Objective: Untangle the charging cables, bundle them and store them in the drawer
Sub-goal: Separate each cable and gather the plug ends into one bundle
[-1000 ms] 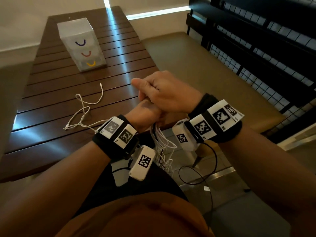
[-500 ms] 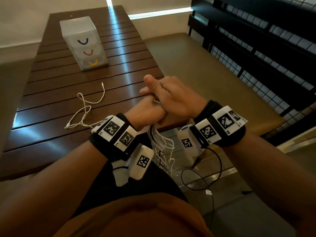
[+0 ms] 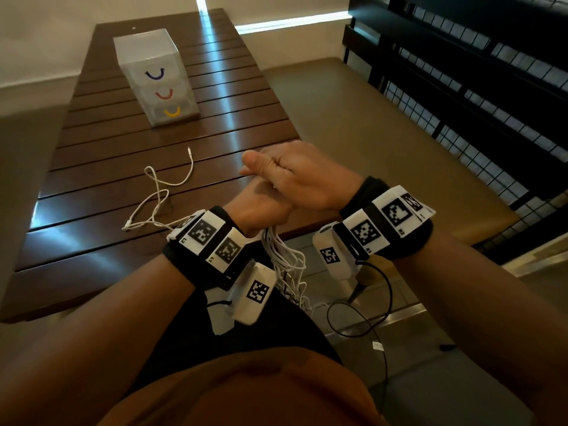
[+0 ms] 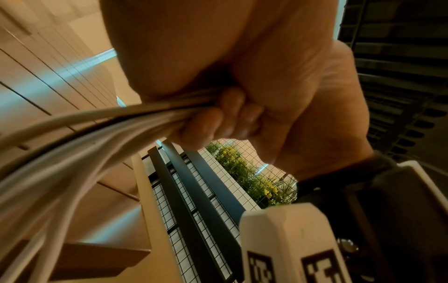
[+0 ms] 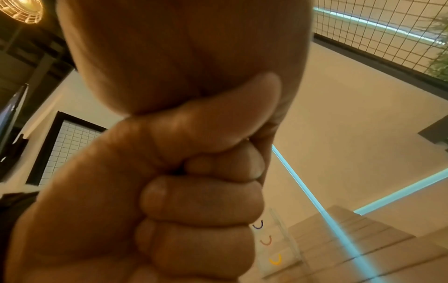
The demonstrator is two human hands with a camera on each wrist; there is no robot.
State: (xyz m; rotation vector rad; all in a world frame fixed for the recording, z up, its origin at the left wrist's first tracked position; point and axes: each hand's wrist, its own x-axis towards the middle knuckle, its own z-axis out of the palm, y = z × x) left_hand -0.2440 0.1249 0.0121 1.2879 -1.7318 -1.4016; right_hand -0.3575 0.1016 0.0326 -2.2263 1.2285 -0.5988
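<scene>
Hanging cables (image 3: 284,256) beneath clasped hands (image 3: 285,186)

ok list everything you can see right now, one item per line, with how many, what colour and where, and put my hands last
table: one, dark brown wooden slats, in front of the person
drawer unit: one, translucent white with blue, red and yellow handles, far end of the table, drawers closed
loose cable: one, white, lying in loops on the table near the left wrist
cable bundle: several white strands, count unclear, hanging below the hands off the table's near edge
mesh railing: black, to the right
left hand: fingers curled round the cable bundle, under the right hand
right hand: fist closed over the left hand; whether its grip holds cable is hidden
</scene>
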